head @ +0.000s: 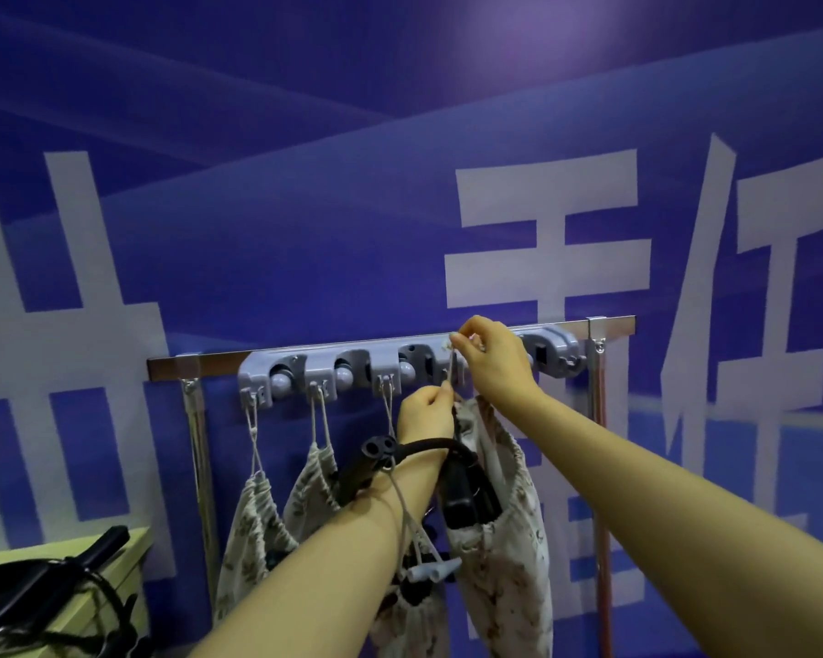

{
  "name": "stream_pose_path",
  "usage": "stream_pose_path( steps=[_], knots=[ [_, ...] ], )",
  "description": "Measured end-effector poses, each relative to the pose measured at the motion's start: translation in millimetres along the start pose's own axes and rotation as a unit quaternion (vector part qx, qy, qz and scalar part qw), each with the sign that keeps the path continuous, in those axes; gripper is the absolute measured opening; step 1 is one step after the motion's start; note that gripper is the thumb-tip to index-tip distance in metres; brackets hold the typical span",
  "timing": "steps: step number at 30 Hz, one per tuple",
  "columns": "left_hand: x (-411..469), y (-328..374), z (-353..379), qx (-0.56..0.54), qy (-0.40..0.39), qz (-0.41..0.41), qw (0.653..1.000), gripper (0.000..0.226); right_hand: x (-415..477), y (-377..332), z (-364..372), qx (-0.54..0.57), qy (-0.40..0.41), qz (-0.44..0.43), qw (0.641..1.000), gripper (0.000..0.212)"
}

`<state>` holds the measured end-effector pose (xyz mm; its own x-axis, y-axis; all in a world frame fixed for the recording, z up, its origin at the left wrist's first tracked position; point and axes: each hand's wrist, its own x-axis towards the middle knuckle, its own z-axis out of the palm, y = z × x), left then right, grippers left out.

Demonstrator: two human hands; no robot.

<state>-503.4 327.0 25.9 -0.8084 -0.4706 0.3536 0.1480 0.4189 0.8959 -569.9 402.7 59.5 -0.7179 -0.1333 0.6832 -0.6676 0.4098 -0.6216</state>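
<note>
A grey plastic hook rack (pixel 352 368) is mounted on a metal rail (pixel 609 322) against the blue wall. Three floral drawstring bags hang from its hooks by white cords: one at the left (pixel 250 529), one beside it (pixel 312 486), and one behind my left forearm (pixel 412 615). A fourth floral bag (pixel 509 539) with a black device (pixel 466 496) sticking out hangs below my hands. My right hand (pixel 495 358) pinches the top of its white cord (pixel 451 368) at the rack. My left hand (pixel 426 413) pinches the same cord lower down. A black strap circles my left wrist.
A blue banner with large white characters (pixel 542 239) fills the wall. Chrome frame legs (pixel 200 448) stand under the rail, and a reddish pole (pixel 602 515) is at the right. At lower left, a pale table (pixel 91 591) holds black cables and gear (pixel 44 596).
</note>
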Motion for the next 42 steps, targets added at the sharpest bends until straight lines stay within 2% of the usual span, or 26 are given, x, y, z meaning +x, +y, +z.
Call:
stream_pose_path(
  steps=[9, 13, 17, 21, 23, 25, 27, 33, 38, 42],
  knots=[
    [19.0, -30.7, 11.2, 0.024, 0.023, -0.033, 0.999, 0.042, 3.3, 21.4, 16.1, 0.086, -0.053, 0.083, 0.991, 0.017],
    [7.9, -46.7, 19.8, 0.004, -0.036, -0.024, 0.999, 0.040, -14.7, 31.2, 19.1, 0.070, -0.060, 0.082, 0.992, 0.029],
    [-10.0, -48.2, 10.1, -0.008, -0.082, -0.062, 0.995, 0.032, -29.2, 26.7, 14.7, 0.068, -0.081, 0.102, 0.989, 0.026],
    [-32.8, -56.9, -20.1, 0.064, -0.104, -0.064, 0.990, 0.040, -44.7, 7.1, 8.3, 0.071, -0.103, 0.125, 0.984, 0.028],
    [-46.9, -65.2, -33.8, 0.200, -0.102, -0.010, 0.974, 0.039, -52.4, -5.0, 5.2, 0.044, -0.101, 0.123, 0.986, 0.034],
    [-61.4, -71.6, -49.5, 0.325, -0.071, 0.058, 0.941, 0.036, -60.6, -20.0, 2.4, 0.028, -0.087, 0.117, 0.989, 0.035],
    [-76.9, -75.4, -65.9, 0.375, -0.037, 0.097, 0.921, 0.034, -69.0, -37.2, 0.9, 0.025, -0.089, 0.104, 0.990, 0.033],
    [-104.4, -69.0, -129.5, 0.314, 0.044, 0.066, 0.946, 0.032, -100.1, -108.1, 3.9, 0.001, -0.159, 0.057, 0.986, 0.043],
    [-117.6, -39.5, -203.0, 0.298, 0.089, 0.050, 0.949, 0.033, -116.4, -167.7, 22.5, 0.006, -0.236, 0.024, 0.972, 0.046],
    [-146.0, -32.3, -281.7, 0.312, 0.159, 0.010, 0.937, 0.033, -145.2, -231.5, 53.3, 0.008, -0.270, -0.019, 0.963, 0.034]
  ],
)
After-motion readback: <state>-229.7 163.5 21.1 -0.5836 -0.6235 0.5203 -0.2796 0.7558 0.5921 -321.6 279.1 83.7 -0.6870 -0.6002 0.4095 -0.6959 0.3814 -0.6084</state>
